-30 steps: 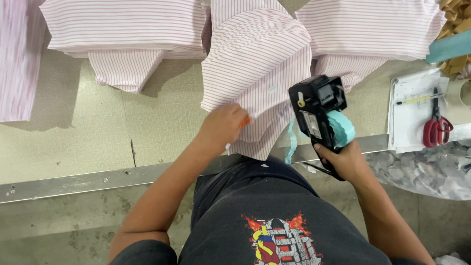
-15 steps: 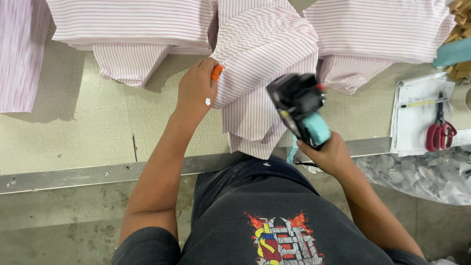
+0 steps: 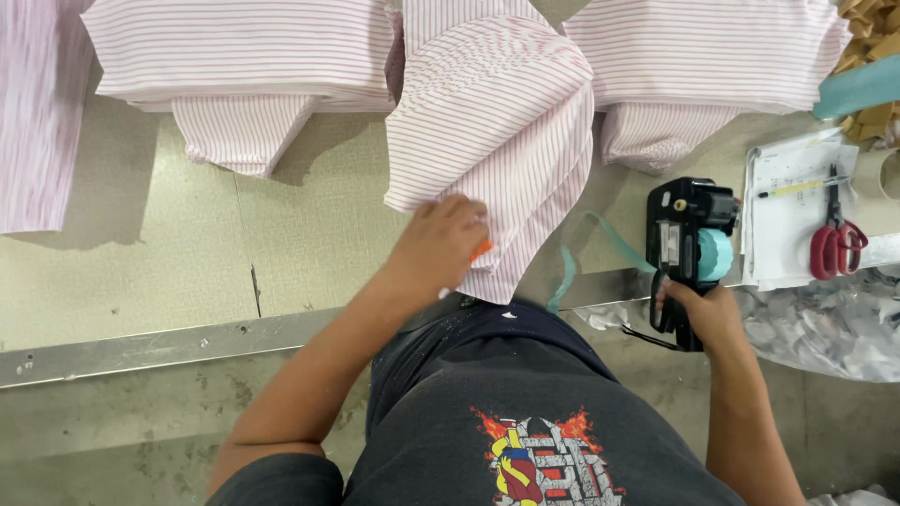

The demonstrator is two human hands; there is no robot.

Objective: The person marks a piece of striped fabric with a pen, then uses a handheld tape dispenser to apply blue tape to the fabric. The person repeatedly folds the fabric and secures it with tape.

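Note:
My left hand (image 3: 439, 245) presses on the lower edge of a pink-and-white striped cloth piece (image 3: 497, 131) that hangs over the table edge; a small orange thing shows between its fingers. My right hand (image 3: 705, 314) grips the handle of a black labelling gun (image 3: 687, 245) with a teal roll, resting on the table at the right. A teal tape strip (image 3: 586, 251) trails from the gun toward the cloth.
Stacks of striped cloth (image 3: 244, 56) (image 3: 712, 56) lie along the back of the beige table (image 3: 309, 225), more at the far left (image 3: 33, 112). Red-handled scissors (image 3: 834, 239) and a pen lie on white papers (image 3: 783, 220) at right. A metal rail (image 3: 141, 342) edges the table.
My left hand slid down the cloth from its upper left fold to the lower edge. My right hand carried the labelling gun from over the cloth out to the right, down onto the table.

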